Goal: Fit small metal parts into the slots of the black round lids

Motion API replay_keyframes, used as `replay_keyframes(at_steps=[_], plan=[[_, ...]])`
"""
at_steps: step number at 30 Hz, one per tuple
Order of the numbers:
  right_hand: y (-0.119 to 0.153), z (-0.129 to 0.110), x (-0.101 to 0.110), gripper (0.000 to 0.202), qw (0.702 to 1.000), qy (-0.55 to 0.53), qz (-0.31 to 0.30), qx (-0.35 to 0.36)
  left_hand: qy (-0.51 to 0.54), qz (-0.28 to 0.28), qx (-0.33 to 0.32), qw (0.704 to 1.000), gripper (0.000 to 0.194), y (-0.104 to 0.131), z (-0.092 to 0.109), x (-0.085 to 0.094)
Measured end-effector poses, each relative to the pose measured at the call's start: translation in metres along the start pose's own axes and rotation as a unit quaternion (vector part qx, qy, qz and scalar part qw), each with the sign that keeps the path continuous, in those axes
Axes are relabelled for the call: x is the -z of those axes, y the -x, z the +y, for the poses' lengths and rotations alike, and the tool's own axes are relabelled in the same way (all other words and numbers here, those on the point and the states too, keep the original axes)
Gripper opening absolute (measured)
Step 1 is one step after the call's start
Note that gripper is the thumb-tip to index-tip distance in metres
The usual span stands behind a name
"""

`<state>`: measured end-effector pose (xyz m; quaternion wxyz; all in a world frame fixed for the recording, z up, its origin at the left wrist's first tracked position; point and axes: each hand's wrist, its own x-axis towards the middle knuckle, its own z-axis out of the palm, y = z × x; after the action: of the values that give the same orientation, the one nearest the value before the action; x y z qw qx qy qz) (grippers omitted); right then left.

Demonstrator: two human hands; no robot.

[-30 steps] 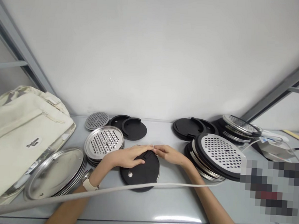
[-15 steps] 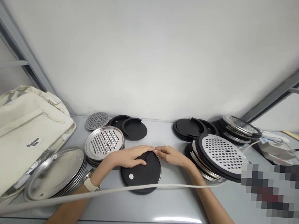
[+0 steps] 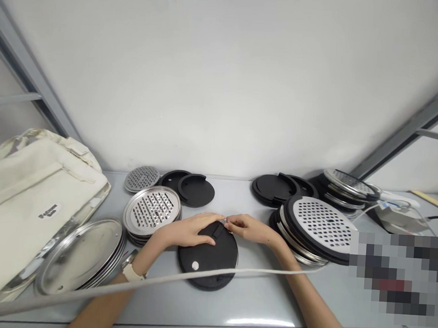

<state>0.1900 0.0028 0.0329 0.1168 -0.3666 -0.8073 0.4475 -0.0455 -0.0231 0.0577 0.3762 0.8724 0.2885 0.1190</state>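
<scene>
A black round disc [image 3: 209, 262] with a white dot on its face lies on the grey table in front of me. My left hand [image 3: 192, 229] grips it at the upper left, thumb on its face and fingers reaching along its far edge. At that edge, beside a small black rectangular piece [image 3: 218, 230], my right hand [image 3: 250, 229] pinches with thumb and forefinger. Something tiny and shiny shows near those fingertips, too small to name. Close to my left wrist stands a stack of round metal grater plates [image 3: 152, 210].
Plain metal discs [image 3: 81, 257] are stacked at left beside a cream bag [image 3: 35, 197]. Black rimmed discs [image 3: 198, 190] lie behind. To the right leans a stack of black-rimmed grater plates [image 3: 324, 225]. A white cable [image 3: 160, 280] crosses in front of the disc.
The black disc has shifted slightly to the right and towards me. More of the small rectangular piece shows between my hands. My right fingertips have curled in a little.
</scene>
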Motion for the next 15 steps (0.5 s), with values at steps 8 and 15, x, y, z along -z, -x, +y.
replay_keyframes(at_steps=[8,15], plan=[[0.0004,0.0001,0.0001,0.040,1.000,0.006,-0.001,0.004,0.004,0.017,-0.013,1.000,0.062,-0.0023,0.0025,0.0013],[0.0007,0.0022,0.0007,0.038,1.000,0.015,-0.005,0.014,0.010,0.018,-0.006,1.000,0.063,-0.0018,0.0010,0.0012]])
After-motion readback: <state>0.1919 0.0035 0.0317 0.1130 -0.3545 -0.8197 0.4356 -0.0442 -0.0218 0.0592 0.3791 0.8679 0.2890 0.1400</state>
